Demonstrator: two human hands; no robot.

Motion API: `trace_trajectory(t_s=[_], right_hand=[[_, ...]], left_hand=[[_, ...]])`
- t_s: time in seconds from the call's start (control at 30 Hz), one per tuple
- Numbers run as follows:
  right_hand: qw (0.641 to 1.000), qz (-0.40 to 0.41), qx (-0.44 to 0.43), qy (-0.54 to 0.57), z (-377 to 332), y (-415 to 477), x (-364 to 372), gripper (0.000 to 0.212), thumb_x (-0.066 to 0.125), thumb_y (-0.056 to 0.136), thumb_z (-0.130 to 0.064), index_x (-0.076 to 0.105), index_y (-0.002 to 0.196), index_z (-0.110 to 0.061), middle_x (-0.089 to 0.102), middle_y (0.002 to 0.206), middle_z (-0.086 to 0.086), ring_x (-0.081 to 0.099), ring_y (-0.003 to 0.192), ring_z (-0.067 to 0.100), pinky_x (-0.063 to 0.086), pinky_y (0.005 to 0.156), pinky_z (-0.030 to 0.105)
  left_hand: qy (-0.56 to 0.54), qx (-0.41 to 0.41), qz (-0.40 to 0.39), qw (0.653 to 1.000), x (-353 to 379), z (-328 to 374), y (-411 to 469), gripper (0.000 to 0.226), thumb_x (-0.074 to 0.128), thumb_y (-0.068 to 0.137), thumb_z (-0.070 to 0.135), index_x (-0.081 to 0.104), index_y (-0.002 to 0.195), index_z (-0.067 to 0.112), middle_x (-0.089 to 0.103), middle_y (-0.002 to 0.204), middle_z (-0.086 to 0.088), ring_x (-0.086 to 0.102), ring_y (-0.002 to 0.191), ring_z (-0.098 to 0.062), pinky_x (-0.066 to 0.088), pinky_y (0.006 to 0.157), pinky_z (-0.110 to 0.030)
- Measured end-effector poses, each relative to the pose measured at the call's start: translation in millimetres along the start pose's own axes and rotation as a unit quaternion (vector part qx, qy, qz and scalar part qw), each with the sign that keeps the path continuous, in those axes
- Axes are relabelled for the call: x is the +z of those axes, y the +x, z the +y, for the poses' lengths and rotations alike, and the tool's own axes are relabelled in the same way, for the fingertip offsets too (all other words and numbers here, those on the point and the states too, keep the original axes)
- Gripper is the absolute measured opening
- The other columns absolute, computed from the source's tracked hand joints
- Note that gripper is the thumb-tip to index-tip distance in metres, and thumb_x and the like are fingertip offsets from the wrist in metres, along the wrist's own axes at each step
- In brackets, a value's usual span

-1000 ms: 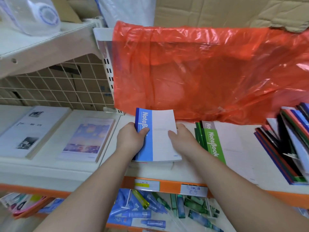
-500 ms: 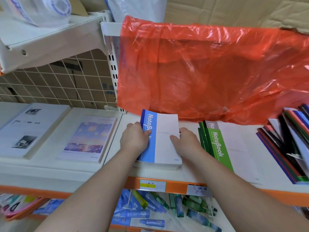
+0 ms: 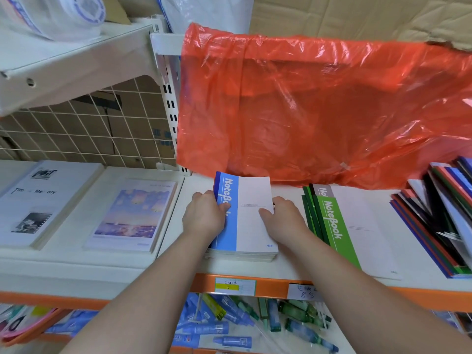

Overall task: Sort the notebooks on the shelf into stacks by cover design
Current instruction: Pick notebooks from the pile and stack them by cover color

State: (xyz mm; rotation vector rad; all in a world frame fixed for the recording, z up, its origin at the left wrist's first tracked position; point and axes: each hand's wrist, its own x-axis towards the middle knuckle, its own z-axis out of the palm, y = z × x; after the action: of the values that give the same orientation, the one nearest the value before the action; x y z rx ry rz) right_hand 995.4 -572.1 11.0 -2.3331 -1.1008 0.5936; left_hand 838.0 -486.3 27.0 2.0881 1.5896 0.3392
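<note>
Head view: the blue notebook [image 3: 251,226] lies atop a low stack [image 3: 242,255] at the front of the white shelf [image 3: 293,264]; the left hand [image 3: 204,215] grips its spine edge, thumb on the blue band; the right hand [image 3: 283,218] holds the opposite edge, thumb on the white cover; the fingers underneath are hidden, so perhaps only the top copy is held; green notebooks [image 3: 332,226] lie just beside; a mixed pile [image 3: 434,226] sits further right.
</note>
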Motion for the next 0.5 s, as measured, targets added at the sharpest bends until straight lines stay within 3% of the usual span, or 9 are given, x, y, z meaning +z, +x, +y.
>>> trace_trajectory(t_s=[0.37,0.5], right_hand=[[1.000,-0.017,0.005,-0.010,1.6,-2.6,1.3,0.041,0.046,0.096,-0.044,0.052,0.127,-0.017,0.049,0.117,0.006,0.057,0.093,0.024,0.049,0.078,0.035],[1.000,-0.023,0.010,-0.005,2.2,-3.7,3.3,0.042,0.045,0.097,-0.045,0.051,0.128,-0.017,0.048,0.118,0.006,0.056,0.097,0.024,0.050,0.084,0.038]], left_hand=[[0.021,-0.012,-0.004,1.000,2.8,-1.3,-0.7,0.036,0.053,0.097,0.044,0.055,0.110,0.011,0.047,0.114,-0.011,0.056,0.100,-0.034,0.047,0.081,-0.040],[0.011,-0.016,-0.004,1.000,6.0,-2.8,-0.6,0.034,0.052,0.098,0.043,0.055,0.109,0.011,0.048,0.114,-0.011,0.056,0.100,-0.034,0.050,0.084,-0.043]])
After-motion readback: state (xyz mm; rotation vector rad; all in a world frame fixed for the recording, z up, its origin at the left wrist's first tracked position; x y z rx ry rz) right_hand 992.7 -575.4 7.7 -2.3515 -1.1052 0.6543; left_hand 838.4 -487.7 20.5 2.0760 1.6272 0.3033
